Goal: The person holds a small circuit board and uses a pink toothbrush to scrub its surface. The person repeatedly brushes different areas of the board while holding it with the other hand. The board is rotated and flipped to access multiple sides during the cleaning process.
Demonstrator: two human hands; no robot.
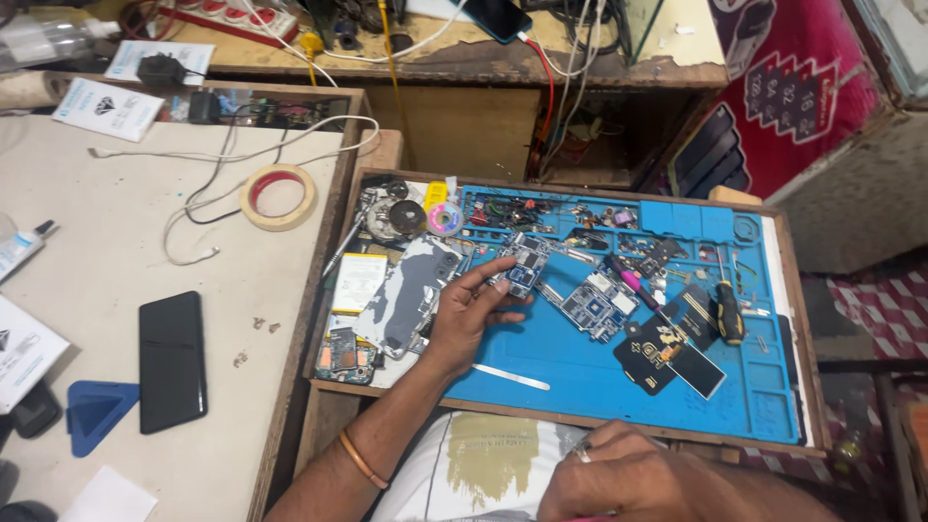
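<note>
so far, a small circuit board (pixel 523 274) is pinched in the left hand (pixel 471 311) fingertips at frame centre, above the blue repair mat (pixel 580 372); phone parts are still scattered, unassembled. right hand (pixel 628 478), bottom edge: finger state cannot be told.

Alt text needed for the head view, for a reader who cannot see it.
The left hand holds a small circuit board over a blue repair mat strewn with phone parts. The right hand rests at the tray's near edge. A black phone lies on the table to the left.
</note>
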